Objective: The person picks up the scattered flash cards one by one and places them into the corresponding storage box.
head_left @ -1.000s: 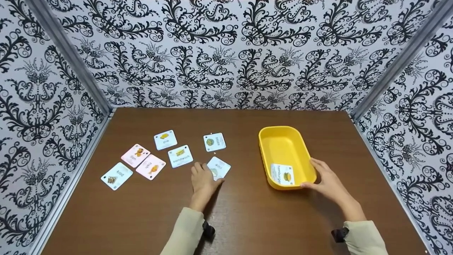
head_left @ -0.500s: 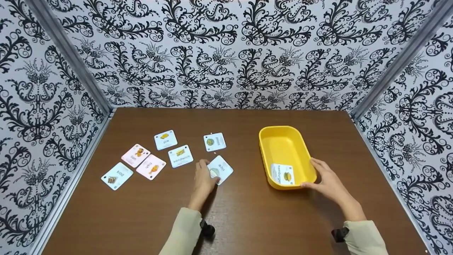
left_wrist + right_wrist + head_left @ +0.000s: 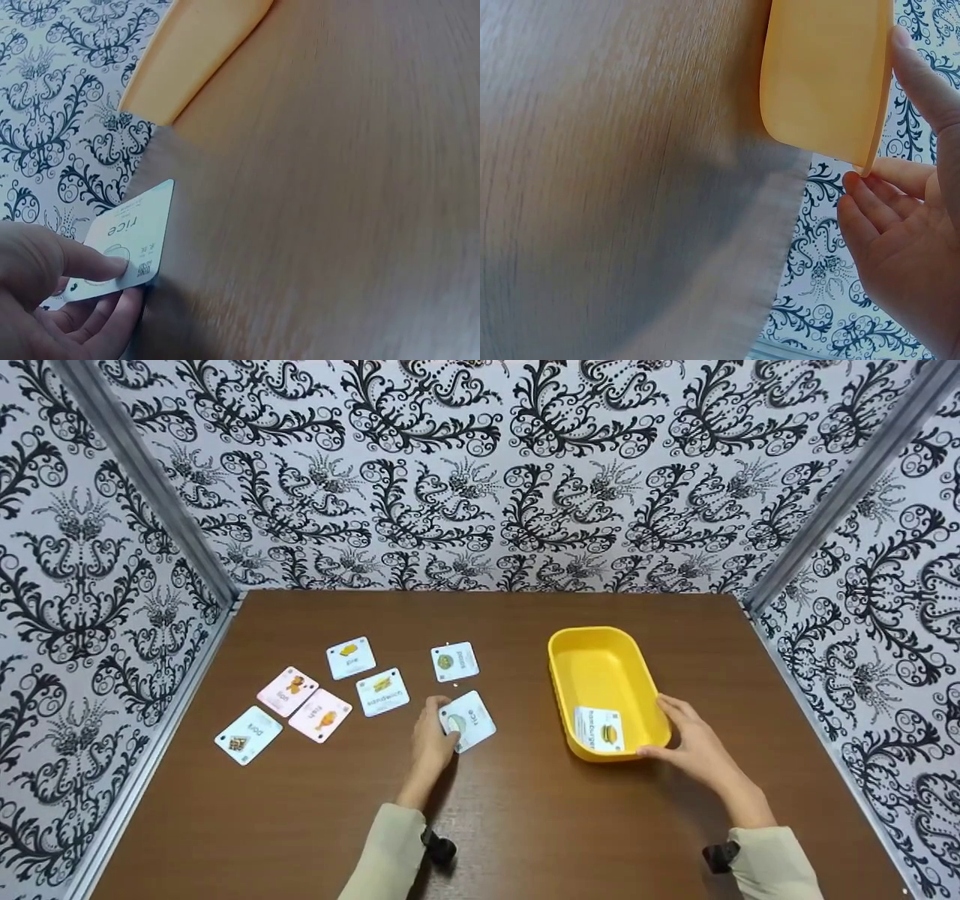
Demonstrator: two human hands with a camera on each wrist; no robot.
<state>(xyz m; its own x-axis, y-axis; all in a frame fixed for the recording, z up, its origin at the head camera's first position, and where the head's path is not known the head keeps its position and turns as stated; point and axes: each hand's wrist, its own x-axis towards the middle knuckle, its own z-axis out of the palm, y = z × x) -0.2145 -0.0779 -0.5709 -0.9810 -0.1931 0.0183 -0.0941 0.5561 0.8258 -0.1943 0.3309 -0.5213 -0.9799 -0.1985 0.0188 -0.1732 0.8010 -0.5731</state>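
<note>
My left hand (image 3: 433, 740) pinches a white picture card marked "rice" (image 3: 471, 721). In the left wrist view the thumb lies on the card's printed face (image 3: 142, 225), with the other fingers behind it; the card is tilted up. At the right, my right hand (image 3: 701, 746) holds the near right corner of a yellow plastic tray (image 3: 600, 636). The right wrist view has the thumb and fingers (image 3: 877, 206) at the tray's rim. Inside the tray, at its near end, lies a "hamburger" card (image 3: 598, 729).
Left of my left hand lie several cards: a sandwich card (image 3: 382, 692), a blue-edged card with a yellow picture (image 3: 351, 658), pink lion (image 3: 288, 691) and fish cards (image 3: 320, 715), and a pork card (image 3: 248, 735). A green-picture card (image 3: 454, 661) lies farther back. Patterned walls enclose the brown table (image 3: 525, 825).
The rice card has shifted slightly right and turned, and more of it shows now, with my left thumb on its face. My right hand and the tray stay put.
</note>
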